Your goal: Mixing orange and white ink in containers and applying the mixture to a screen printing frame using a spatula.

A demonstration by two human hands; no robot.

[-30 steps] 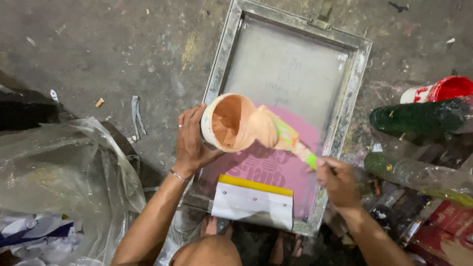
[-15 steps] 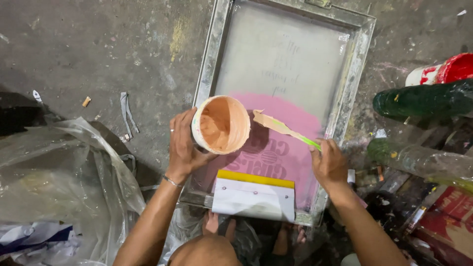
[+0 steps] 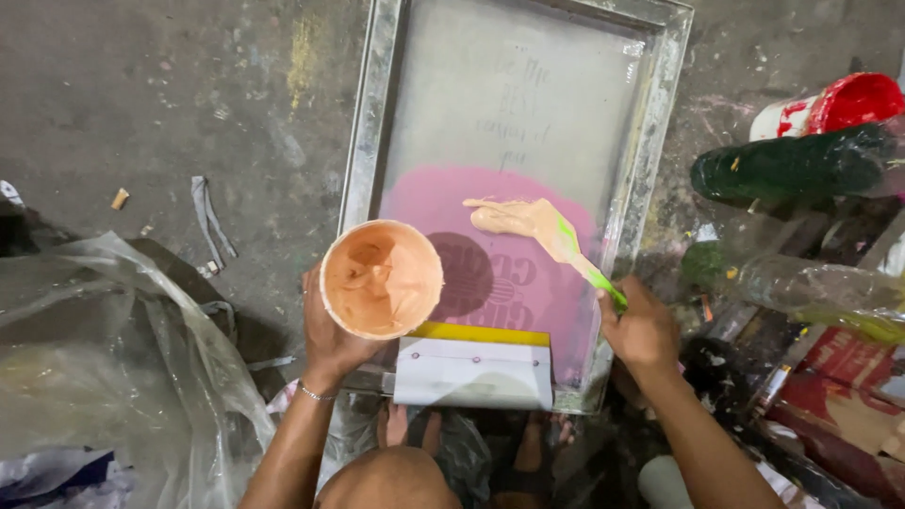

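One frame (image 3: pixel 368 141). One tub (image 3: pixel 381 279) of peach ink. One spatula (image 3: pixel 556 236). One squeegee (image 3: pixel 473 368). Two hands: left (image 3: pixel 325 339), right (image 3: pixel 644 330). One red-and-white can (image 3: pixel 830 106). One green bottle (image 3: pixel 792 165). One clear bottle (image 3: pixel 815 287). One plastic sheet (image 3: pixel 104 358).

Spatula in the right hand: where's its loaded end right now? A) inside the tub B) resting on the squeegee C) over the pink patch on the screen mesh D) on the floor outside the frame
C: the spatula, held by the right hand, has its peach-coated end above the pink patch on the screen frame, apart from the tub that the left hand holds and from the squeegee.
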